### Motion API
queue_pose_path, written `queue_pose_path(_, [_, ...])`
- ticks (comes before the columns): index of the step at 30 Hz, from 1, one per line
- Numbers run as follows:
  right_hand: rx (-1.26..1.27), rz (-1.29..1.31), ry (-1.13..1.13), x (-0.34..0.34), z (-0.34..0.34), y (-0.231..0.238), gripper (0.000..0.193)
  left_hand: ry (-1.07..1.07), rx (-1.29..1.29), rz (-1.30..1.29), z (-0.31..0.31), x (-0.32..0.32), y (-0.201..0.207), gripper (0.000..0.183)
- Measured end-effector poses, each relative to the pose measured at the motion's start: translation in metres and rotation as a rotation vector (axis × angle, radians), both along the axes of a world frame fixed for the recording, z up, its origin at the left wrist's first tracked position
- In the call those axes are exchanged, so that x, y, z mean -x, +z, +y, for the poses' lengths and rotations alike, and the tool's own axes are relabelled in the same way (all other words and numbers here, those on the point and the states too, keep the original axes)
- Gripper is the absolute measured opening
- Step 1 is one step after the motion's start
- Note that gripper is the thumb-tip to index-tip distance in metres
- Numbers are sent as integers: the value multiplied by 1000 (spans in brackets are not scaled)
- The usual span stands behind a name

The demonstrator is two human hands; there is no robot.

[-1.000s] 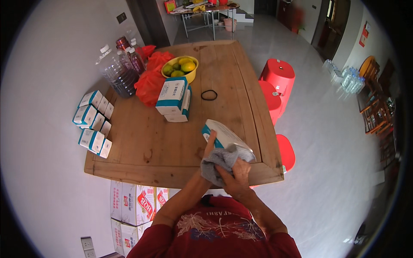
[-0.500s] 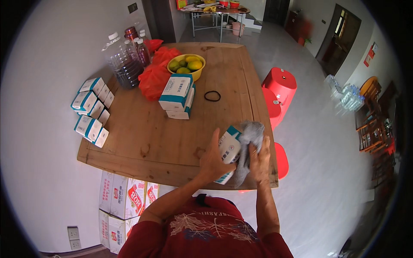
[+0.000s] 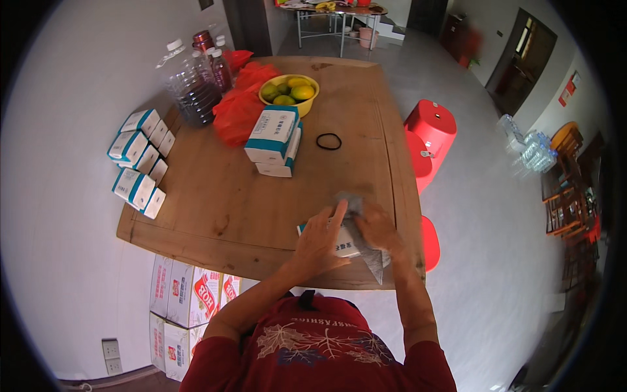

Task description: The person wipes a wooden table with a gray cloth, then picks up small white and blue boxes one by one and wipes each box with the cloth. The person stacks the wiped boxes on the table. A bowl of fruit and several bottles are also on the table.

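Near the front right of the wooden table [image 3: 261, 215], my left hand [image 3: 317, 247] grips a small white and teal cardboard box [image 3: 345, 244], covering much of it. A crumpled grey cloth [image 3: 369, 251] is bunched in my right hand [image 3: 380, 228] and lies against the box's right end. One corner of the cloth hangs toward the table's front edge. The fingertips of the right hand are partly hidden in the cloth. Farther back, two similar boxes [image 3: 273, 134] are stacked, and a black elastic band [image 3: 328, 141] lies to their right.
Several more boxes [image 3: 134, 150] are piled at the left edge. Behind stand a yellow bowl [image 3: 311, 108] of green-yellow fruit, red plastic bags [image 3: 235, 117] and bottles of dark liquid [image 3: 196, 104]. Red stools [image 3: 432, 124] stand right of the table; printed cartons [image 3: 179, 294] sit below its front left.
Both hands have shifted left with the box and the cloth. The box, tilted upright before, is now turned and lower, and the cloth has come over its end.
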State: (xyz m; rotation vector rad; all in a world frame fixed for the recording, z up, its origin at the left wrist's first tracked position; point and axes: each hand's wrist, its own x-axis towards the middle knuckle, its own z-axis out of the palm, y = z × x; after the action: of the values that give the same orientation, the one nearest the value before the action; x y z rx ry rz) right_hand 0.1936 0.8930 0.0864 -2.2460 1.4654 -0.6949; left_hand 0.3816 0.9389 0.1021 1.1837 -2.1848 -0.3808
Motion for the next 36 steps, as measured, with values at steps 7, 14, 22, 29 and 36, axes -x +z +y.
queue_pose_path(7, [-129,-241,-44,41,4,-11,35,95,91,-169,-3,2,-12,111])
queue_pose_path(14, [107,-216,-253,56,40,-49,35,428,15,-188,-23,8,-10,103])
queue_pose_path(22, [197,-194,-288,47,42,-51,34,621,108,-20,-98,16,-13,88])
queue_pose_path(29, [188,-189,-335,51,41,-51,32,248,312,-359,-85,-1,-38,76])
queue_pose_path(36, [178,-242,-309,48,40,-52,40,317,303,-301,-132,-1,-45,86])
